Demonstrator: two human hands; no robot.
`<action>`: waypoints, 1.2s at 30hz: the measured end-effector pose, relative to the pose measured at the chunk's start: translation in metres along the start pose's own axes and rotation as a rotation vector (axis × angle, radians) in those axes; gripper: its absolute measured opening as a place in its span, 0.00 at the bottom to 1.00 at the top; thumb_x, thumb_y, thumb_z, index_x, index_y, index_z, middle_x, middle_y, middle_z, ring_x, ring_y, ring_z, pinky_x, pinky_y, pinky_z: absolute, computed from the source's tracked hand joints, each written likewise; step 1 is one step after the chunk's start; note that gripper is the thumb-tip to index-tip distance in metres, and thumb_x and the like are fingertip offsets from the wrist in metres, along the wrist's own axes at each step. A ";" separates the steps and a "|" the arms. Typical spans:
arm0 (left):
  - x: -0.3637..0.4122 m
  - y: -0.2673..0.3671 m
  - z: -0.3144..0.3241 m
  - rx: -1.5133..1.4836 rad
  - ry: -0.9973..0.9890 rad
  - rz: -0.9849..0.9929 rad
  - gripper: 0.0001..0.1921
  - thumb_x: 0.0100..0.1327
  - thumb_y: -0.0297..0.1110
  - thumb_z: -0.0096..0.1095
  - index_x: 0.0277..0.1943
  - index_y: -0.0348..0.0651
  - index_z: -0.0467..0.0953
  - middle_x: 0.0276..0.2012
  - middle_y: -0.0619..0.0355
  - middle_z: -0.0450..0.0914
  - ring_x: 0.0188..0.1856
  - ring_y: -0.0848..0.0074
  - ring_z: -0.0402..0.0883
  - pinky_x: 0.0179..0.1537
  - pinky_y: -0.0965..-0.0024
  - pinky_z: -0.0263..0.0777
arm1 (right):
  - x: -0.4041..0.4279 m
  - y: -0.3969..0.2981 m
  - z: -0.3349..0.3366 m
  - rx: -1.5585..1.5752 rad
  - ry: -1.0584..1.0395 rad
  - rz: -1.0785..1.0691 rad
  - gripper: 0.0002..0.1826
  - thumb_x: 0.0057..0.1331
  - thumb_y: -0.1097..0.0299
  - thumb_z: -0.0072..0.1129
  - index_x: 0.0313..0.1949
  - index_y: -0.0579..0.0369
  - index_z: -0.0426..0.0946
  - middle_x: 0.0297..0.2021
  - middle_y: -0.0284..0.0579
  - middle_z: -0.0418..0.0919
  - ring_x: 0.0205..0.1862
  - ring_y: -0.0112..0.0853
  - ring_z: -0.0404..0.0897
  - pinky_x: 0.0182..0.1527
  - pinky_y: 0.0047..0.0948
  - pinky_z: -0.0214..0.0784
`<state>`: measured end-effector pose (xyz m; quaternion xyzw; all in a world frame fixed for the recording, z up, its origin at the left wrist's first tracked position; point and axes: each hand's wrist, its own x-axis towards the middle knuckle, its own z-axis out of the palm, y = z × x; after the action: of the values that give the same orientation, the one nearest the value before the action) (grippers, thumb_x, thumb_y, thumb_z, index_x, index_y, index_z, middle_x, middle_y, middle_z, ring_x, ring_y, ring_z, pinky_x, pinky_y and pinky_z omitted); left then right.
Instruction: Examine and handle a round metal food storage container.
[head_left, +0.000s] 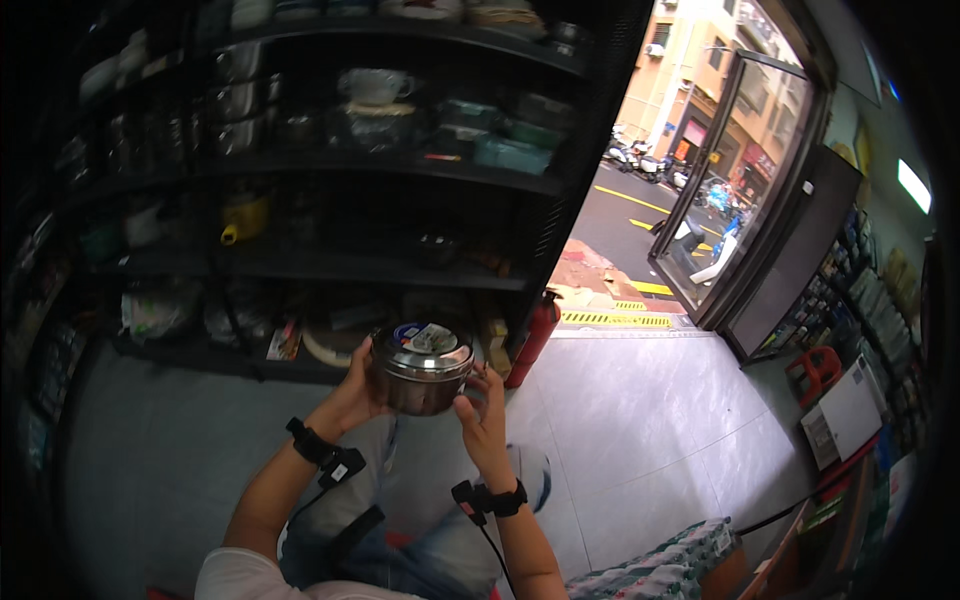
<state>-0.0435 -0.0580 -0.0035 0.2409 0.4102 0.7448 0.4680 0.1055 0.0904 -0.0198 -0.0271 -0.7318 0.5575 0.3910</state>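
A round stainless-steel lidded container (424, 390) is held up in front of the lower shelf, above my knees. Its shiny lid (450, 363) sits on top and bears stickers (424, 339) with writing. My left hand (360, 394) clasps the container's left side, with the fingers partly hidden behind it. On the other side, my right hand (484, 409) has its thumb and fingers at the container's right edge. Black straps with small cabled devices circle both wrists.
A dark shelving rack (375, 274) stands ahead, stocked with pots, glassware and boxes. Right of it are a red fire extinguisher (534, 341) and an open glass door (720, 187) onto a street. A red plastic stool (816, 375) and packed bottles (660, 562) stand at the right.
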 end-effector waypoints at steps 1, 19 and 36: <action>0.011 0.008 0.004 0.018 0.021 -0.019 0.40 0.64 0.71 0.29 0.68 0.48 0.57 0.63 0.53 0.67 0.63 0.64 0.68 0.57 0.52 0.68 | 0.010 0.013 0.000 0.029 0.014 0.021 0.35 0.66 0.56 0.57 0.65 0.56 0.53 0.61 0.46 0.61 0.59 0.36 0.65 0.52 0.33 0.67; 0.210 -0.075 -0.001 -0.077 -0.187 -0.318 0.38 0.65 0.68 0.32 0.67 0.47 0.58 0.64 0.53 0.66 0.65 0.64 0.66 0.62 0.51 0.62 | 0.075 0.126 -0.087 0.083 0.521 0.415 0.24 0.69 0.50 0.45 0.54 0.56 0.61 0.41 0.39 0.70 0.41 0.24 0.69 0.45 0.22 0.63; 0.203 -0.055 -0.026 -0.030 0.099 -0.211 0.32 0.66 0.52 0.49 0.69 0.55 0.49 0.64 0.52 0.59 0.64 0.62 0.62 0.57 0.52 0.63 | 0.095 0.159 -0.054 0.259 0.480 0.523 0.23 0.72 0.59 0.42 0.60 0.60 0.64 0.55 0.43 0.71 0.57 0.27 0.68 0.60 0.24 0.56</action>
<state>-0.1258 0.1256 -0.0688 0.1523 0.4449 0.7084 0.5264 0.0096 0.2385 -0.0974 -0.2935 -0.5111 0.7042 0.3960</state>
